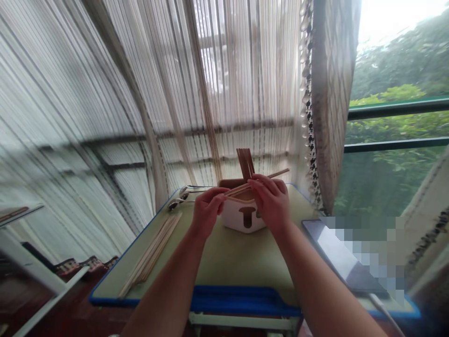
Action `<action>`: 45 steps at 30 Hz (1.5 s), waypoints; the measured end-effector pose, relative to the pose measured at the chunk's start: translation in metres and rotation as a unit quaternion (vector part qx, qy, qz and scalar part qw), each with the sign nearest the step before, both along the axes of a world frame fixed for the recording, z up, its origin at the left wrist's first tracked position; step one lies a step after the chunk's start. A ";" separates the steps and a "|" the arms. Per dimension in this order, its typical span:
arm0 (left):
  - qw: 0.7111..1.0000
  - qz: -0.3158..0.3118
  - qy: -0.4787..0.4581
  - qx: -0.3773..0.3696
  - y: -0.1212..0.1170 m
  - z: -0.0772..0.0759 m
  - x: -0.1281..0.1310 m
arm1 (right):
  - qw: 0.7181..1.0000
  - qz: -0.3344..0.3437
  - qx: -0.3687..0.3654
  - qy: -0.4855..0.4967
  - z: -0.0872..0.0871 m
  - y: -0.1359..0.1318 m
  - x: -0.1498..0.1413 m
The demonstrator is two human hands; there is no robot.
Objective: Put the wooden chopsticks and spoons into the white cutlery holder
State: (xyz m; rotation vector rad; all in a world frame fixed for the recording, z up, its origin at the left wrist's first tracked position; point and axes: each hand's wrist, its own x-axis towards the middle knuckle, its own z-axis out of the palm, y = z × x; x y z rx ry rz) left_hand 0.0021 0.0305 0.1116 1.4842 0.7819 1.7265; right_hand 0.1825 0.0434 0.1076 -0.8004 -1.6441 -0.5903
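Note:
A pair of wooden chopsticks [280, 173] lies slantwise across the front of a white utensil holder [233, 217], gripped by both my hands. My left hand [207, 208] pinches the near-left end, and my right hand [270, 199] has its fingers closed around the middle. More chopsticks [245, 161] stand upright in the holder, behind my right fingers. The holder has brown inner walls and brown cut-out shapes on its front; my right hand hides part of it. To the left, a bundle of loose chopsticks [152, 252] lies on the table.
The small table [224, 262] has a pale green top and blue edging. Metal ladles or spoons [177, 201] lie at its back left. A tablet [336, 252] with a white cable rests at the right. Sheer curtains [182, 84] hang close behind the table.

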 end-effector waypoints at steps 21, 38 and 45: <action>0.992 -0.032 -0.098 -0.077 0.015 0.001 -0.009 | 0.976 0.110 -0.101 0.156 0.004 -0.005 -0.007; 0.983 0.100 0.154 0.014 0.004 -0.010 0.001 | 0.852 0.284 -0.205 0.388 0.012 -0.003 -0.009; 0.895 0.278 0.260 0.233 0.001 -0.021 0.008 | 0.909 0.181 -0.060 0.370 0.013 -0.008 0.000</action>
